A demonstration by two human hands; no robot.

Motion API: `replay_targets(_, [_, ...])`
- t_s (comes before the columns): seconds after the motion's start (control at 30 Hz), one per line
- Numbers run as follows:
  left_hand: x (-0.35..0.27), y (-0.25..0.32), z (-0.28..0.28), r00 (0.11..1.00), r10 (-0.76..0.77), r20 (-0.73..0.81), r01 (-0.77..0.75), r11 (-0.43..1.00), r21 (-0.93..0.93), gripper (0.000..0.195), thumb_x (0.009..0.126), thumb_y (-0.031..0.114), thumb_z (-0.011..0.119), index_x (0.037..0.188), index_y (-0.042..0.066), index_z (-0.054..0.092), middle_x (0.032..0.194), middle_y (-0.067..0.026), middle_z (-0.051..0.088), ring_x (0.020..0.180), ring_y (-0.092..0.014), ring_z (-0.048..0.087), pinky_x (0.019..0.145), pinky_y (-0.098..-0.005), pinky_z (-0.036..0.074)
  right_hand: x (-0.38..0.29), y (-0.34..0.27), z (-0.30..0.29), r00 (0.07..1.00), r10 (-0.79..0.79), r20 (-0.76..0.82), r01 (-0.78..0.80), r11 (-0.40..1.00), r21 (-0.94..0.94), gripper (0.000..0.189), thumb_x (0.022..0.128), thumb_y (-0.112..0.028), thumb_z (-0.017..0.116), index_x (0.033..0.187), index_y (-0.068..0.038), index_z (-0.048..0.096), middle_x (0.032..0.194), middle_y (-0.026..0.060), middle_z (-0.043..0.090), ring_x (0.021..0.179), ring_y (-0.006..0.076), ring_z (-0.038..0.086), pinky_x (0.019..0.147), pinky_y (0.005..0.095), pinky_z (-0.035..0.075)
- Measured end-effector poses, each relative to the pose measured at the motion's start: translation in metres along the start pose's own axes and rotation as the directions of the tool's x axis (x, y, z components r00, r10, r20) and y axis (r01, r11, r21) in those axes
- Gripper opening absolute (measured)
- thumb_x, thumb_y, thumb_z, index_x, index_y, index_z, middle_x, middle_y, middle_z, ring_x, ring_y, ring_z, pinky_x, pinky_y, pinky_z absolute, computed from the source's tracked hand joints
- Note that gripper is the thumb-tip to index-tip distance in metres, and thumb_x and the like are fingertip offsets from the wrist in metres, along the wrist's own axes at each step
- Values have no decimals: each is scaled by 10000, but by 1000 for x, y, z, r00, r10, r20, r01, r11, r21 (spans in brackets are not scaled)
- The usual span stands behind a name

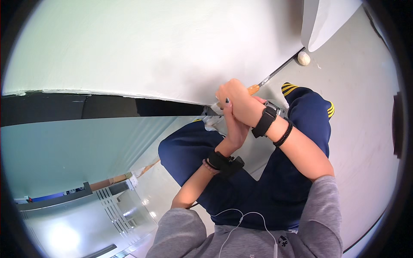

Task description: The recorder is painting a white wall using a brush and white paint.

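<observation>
My right hand (238, 100) is closed around a wooden-handled tool (254, 89), low at the corner where a white wall meets a dark frame. Part of the orange-brown handle shows beyond my fist; the working end is hidden. My left hand (235, 127) presses up from below against my right hand, its thumb upright beside the fist, and its fingers are mostly covered. White filler-like material (215, 108) lies around the wall's corner just past my hands. Both wrists wear black straps with devices.
The white wall (145, 48) rises on the far side, with a dark frame strip (106, 106) along its edge. A glass panel (80, 148) stands at the left. A round off-white lump (303, 58) lies on the floor (355, 106) near a hanging white sheet (329, 22). My knees are bent close around my hands.
</observation>
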State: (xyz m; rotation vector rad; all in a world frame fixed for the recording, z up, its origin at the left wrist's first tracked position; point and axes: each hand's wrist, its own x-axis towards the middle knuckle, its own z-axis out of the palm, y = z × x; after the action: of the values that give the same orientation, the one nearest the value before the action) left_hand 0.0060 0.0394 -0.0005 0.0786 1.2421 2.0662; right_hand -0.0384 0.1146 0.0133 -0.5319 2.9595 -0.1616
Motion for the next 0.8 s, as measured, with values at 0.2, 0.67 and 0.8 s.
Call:
replay_targets(0.2, [-4, 2, 2, 995, 39, 89, -50, 992, 120, 801, 837, 641, 164, 1105, -39, 492, 1109, -164, 539, 1056, -208, 497, 942, -310, 342, 2, -2, -9, 979, -110, -174, 118, 992, 38, 286, 765, -306, 584, 584, -84, 585, 510, 70, 560, 485, 227, 580, 450, 307, 418])
replay_targets(0.67, [7, 16, 17, 923, 63, 379, -164, 957, 240, 544, 959, 407, 255, 1268, -34, 335, 1234, -144, 438, 1124, -200, 448, 955, -342, 364, -14, 28, -67, 658, -126, -742, 209, 978, 20, 331, 819, -377, 568, 643, -103, 507, 470, 37, 495, 427, 221, 468, 481, 287, 372])
replay_targets(0.8, [13, 17, 22, 950, 94, 299, -172, 954, 245, 593, 934, 496, 275, 1130, -25, 478, 1023, -94, 563, 901, -142, 541, 822, -295, 424, -5, 39, -72, 575, 16, -818, 142, 983, 119, 329, 814, -343, 588, 620, -95, 491, 457, 51, 466, 409, 227, 415, 469, 294, 341])
